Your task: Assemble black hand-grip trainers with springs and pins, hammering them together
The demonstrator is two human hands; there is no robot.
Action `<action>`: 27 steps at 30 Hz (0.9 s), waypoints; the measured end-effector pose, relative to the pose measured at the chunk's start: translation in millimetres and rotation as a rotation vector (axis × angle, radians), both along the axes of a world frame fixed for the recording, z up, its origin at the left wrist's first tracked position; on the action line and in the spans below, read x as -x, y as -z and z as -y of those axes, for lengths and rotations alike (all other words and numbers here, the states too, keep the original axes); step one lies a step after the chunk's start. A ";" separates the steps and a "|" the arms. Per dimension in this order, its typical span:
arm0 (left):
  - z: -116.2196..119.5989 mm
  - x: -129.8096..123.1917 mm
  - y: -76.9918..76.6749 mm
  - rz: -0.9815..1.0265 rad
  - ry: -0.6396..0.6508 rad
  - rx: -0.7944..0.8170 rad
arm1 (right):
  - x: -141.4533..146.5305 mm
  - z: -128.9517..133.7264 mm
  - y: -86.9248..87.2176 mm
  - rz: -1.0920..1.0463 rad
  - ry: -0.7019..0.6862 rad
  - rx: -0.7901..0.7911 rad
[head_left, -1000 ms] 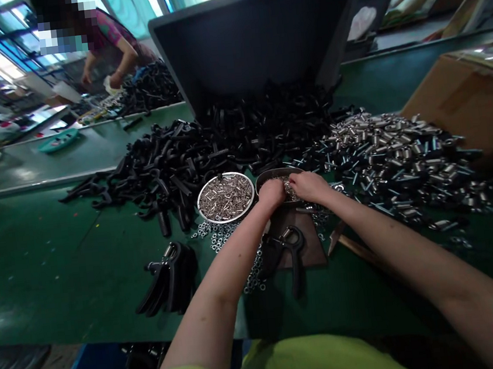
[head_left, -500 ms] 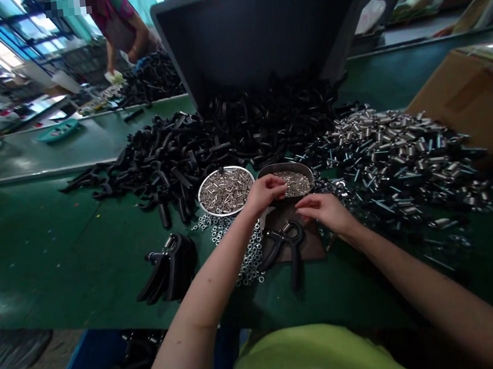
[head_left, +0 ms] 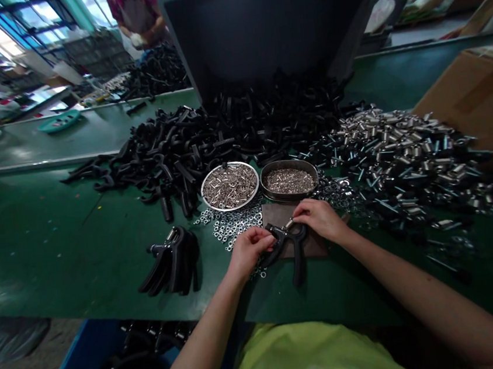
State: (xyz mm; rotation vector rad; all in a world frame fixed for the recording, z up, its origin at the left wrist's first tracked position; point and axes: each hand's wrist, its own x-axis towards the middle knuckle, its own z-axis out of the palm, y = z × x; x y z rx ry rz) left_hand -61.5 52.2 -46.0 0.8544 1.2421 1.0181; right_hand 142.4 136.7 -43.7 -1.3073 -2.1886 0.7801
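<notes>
A black hand grip with a metal spring [head_left: 298, 255] lies partly on a brown square plate [head_left: 318, 247]. My left hand [head_left: 250, 251] is closed at the grip's upper left, its thumb and fingers pinched together; anything between them is too small to name. At the spring end, my right hand [head_left: 318, 217] pinches with thumb and index finger; what it holds is hidden. Behind the plate stand a white-rimmed bowl of small metal pins [head_left: 229, 186] and a dark oval tin of tiny metal parts [head_left: 289, 181]. Metal rings [head_left: 228, 226] are scattered beside my left hand.
Several black grips [head_left: 176, 262] stand together at the left. Black handles [head_left: 171, 139] are heaped before a large grey bin [head_left: 274, 29]. Springs and screws [head_left: 411, 155] are piled at the right, near a cardboard box [head_left: 475, 101]. A person [head_left: 136, 20] stands far back.
My left hand has moved from the oval tin down to the grip's left side. My right hand has moved down and slightly left to the spring. The person's hands in the back have come together.
</notes>
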 end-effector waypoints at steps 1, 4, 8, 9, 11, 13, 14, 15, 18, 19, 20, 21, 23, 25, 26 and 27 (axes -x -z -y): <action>0.8 -1.2 0.7 -0.008 0.001 -0.002 | 0.2 -0.2 -0.6 0.015 0.000 0.001; 2.4 -4.3 2.6 -0.050 0.005 -0.008 | 0.2 -0.5 -2.4 0.050 0.002 0.003; 3.6 -5.0 4.3 -0.115 0.029 -0.023 | 2.1 -2.9 -6.9 0.110 -0.007 0.028; 3.0 -4.8 3.9 -0.136 0.044 -0.034 | 3.1 -4.3 -8.7 0.129 -0.010 0.038; 0.1 -4.7 1.9 -0.205 0.087 -0.073 | 5.7 -8.1 -12.7 0.166 -0.017 0.062; -5.3 -6.2 -1.2 -0.344 0.132 -0.167 | 8.0 -13.0 -16.5 0.196 -0.033 0.086; -8.5 -7.6 -2.7 -0.430 0.152 -0.234 | 8.9 -15.5 -17.9 0.206 -0.044 0.098; -11.9 -9.6 -4.1 -0.519 0.170 -0.307 | 9.5 -17.7 -18.7 0.212 -0.057 0.109; -20.5 -17.2 -5.8 -0.744 0.232 -0.465 | 9.7 -20.1 -17.6 0.203 -0.098 0.133; -22.4 -19.7 -5.4 -0.798 0.250 -0.480 | 9.3 -18.8 -16.2 0.193 -0.105 0.135; -23.7 -21.8 -4.6 -0.837 0.266 -0.483 | 8.5 -16.4 -14.7 0.182 -0.103 0.131; -24.5 -23.5 -3.5 -0.860 0.280 -0.479 | 7.1 -12.7 -13.4 0.172 -0.091 0.123; -25.5 -25.3 -1.2 -0.856 0.296 -0.466 | 0.9 -2.1 -12.0 0.132 -0.051 0.092; -26.6 -25.6 0.2 -0.815 0.308 -0.457 | -12.4 12.2 -12.7 0.082 -0.003 0.048; -27.4 -25.5 0.3 -0.795 0.314 -0.452 | -22.4 20.6 -13.3 0.074 0.025 0.021; -28.4 -25.4 0.0 -0.778 0.321 -0.446 | -34.7 29.8 -13.6 0.086 0.053 -0.009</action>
